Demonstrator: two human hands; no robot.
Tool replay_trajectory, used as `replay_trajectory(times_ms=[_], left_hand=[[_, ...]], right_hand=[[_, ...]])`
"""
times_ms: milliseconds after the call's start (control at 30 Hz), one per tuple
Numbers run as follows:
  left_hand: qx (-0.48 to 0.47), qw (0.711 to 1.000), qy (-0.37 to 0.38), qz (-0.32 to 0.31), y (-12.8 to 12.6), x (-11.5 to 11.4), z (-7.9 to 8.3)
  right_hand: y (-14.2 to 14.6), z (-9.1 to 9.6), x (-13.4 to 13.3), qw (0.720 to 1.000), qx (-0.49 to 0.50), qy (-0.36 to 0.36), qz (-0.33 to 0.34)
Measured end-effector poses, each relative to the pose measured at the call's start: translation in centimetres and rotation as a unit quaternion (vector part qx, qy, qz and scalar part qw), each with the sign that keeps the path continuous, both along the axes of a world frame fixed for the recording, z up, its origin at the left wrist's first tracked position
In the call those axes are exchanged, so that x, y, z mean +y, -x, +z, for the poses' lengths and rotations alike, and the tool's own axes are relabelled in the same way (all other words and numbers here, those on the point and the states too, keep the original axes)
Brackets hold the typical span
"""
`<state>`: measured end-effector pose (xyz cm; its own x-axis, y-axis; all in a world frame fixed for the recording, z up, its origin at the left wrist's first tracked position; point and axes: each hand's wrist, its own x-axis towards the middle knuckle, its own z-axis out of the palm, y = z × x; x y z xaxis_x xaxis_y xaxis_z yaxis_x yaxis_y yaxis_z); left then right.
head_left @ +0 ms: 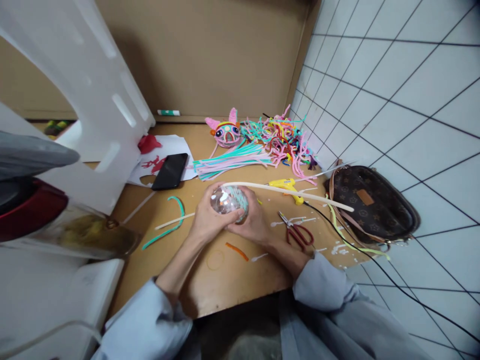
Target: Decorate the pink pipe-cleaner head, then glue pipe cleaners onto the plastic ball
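Observation:
Both my hands hold a clear shiny ball (226, 200) partly wrapped in teal pipe cleaner, just above the wooden table (210, 280). My left hand (209, 218) cups the ball from the left with its fingers curled round it. Pressed against the ball's right side and underside, my right hand (254, 220) also has its fingers closed. A long white pipe cleaner (292, 192) runs from the top of the ball out to the right.
A pile of coloured pipe cleaners (273, 140) and a pink craft head (226, 132) lie at the back. A yellow glue gun (287, 186), red scissors (298, 232), a brown bag (371, 205), a black phone (170, 171) and a loose teal pipe cleaner (168, 225) surround my hands.

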<state>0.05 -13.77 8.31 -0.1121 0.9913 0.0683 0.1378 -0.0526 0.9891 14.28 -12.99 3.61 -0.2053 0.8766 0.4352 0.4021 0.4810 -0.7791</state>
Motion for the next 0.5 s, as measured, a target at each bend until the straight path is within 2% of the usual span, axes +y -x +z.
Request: replay_trajectory(times_ms=[500], left_hand=[[-0.022, 1.0, 0.015, 0.003, -0.16, 0.15, -0.28]], right_hand=[[-0.34, -0.74, 0.03, 1.0, -0.018, 0.008, 0.016]])
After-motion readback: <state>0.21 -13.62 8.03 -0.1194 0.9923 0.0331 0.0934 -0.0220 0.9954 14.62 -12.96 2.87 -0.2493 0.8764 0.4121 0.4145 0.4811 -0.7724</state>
